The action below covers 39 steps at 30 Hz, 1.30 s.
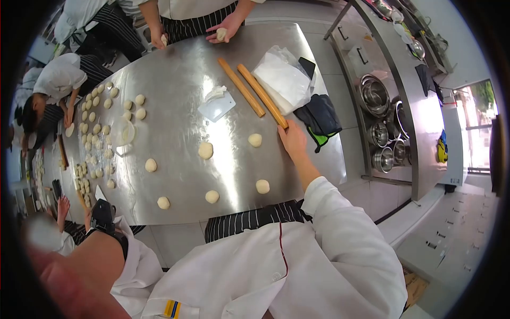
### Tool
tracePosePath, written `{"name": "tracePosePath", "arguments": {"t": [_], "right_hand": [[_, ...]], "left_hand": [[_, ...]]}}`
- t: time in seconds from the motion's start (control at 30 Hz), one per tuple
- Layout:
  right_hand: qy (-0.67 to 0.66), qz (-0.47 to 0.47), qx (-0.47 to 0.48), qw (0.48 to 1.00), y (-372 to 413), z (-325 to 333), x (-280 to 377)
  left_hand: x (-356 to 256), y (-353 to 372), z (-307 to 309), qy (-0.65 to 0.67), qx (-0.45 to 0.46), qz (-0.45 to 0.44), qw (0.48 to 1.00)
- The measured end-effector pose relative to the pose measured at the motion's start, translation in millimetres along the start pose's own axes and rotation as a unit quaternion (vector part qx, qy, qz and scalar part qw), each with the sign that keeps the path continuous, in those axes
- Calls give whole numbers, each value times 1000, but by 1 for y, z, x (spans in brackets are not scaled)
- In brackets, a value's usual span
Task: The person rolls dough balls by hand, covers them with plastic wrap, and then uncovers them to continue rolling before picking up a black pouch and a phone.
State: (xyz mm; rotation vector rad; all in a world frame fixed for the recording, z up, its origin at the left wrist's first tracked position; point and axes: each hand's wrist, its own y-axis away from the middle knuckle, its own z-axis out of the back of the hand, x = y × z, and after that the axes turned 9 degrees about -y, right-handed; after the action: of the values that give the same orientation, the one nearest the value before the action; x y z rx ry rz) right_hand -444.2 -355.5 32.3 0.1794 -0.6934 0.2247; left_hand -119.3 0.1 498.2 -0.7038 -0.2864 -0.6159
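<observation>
Lower left, the left hand is a close blur, and its fingers cannot be told. Mid-frame on the bench, the right hand rests its fingers, pressed together, on the near end of a rolling pin, which slants away toward the upper left.

Rolling pins: side by side on the table.
Scraper: just left of the pins.
Bag: just right of the pins.
Dough balls: before the pins, on the table.
</observation>
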Motion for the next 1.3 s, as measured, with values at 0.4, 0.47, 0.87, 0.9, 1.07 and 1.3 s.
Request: {"name": "tracePosePath", "arguments": {"t": [0.4,0.47,0.87,0.9,1.07,1.3], "right_hand": [[-395,-125,421,807,90,134,-110],[-335,-90,398,849,81,157,-115],[-374,-47,122,918,-41,168,-229],[-395,-19,78,915,-62,163,-223],[-287,43,66,955,-100,130,-209],[-140,56,72,986,-74,150,-197]], "left_hand": [[-261,-151,-360,454,158,679,555],[-309,-145,-408,589,30,796,140],[-313,-152,-397,505,-9,794,338],[-315,-138,-391,474,-3,809,347],[-335,-101,-342,433,-40,854,286],[-358,-90,-297,356,-104,892,259]]}}
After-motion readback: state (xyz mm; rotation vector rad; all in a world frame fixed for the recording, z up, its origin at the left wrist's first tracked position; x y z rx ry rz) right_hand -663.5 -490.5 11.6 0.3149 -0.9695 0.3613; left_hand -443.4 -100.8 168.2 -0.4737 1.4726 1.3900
